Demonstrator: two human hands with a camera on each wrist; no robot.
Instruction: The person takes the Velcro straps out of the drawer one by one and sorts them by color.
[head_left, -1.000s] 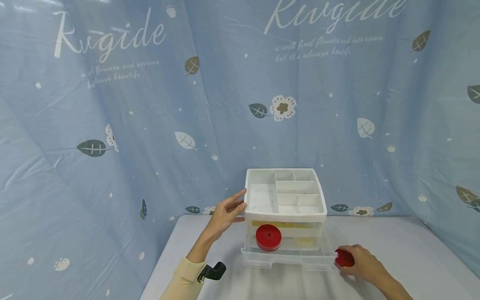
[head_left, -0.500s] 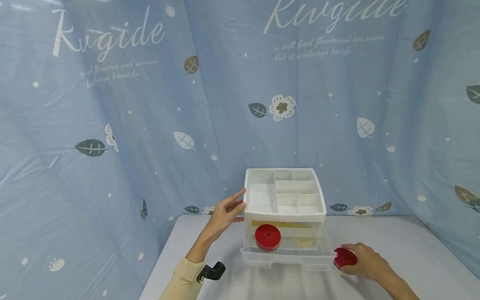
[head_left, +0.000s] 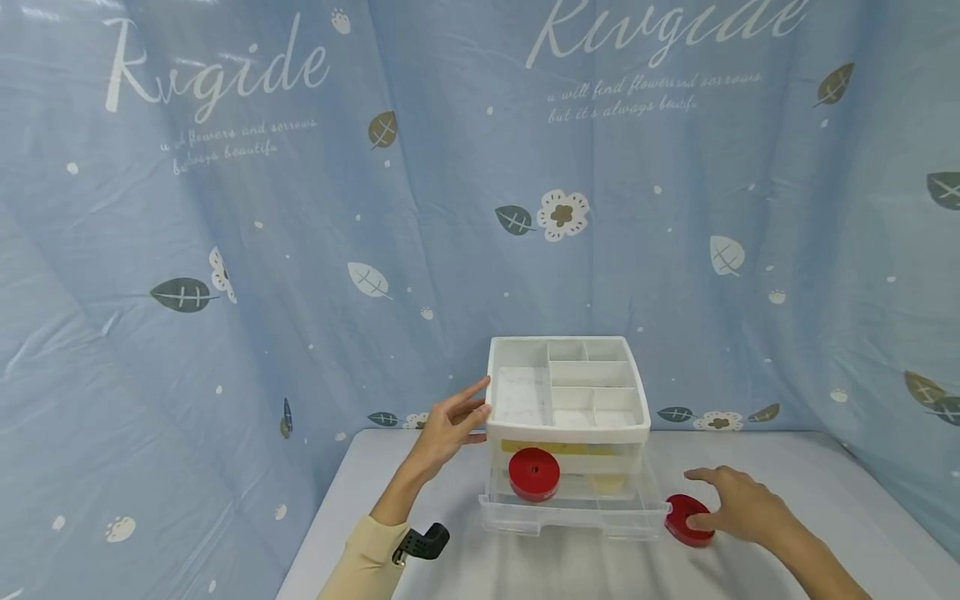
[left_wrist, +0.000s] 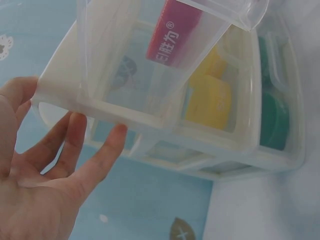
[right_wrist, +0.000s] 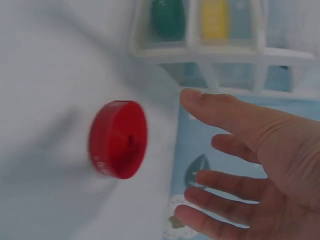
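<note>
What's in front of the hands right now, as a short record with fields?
drawer unit: white, on the table
open drawer: clear, holding a red roll
below it: yellow item, then green item
loose roll: red, on the table, beside the open drawer
left grip: fingers touching the unit's side
right grip: beside the loose roll, holding nothing

White drawer organizer (head_left: 567, 435) upright on desk (head_left: 810, 492), compartmented top, clear drawer (head_left: 577, 515) pulled out, red tape roll (head_left: 535, 482) inside; and there, second red tape roll (right_wrist: 118, 145), white-lettered rim, just beside drawer's right front corner!
</note>
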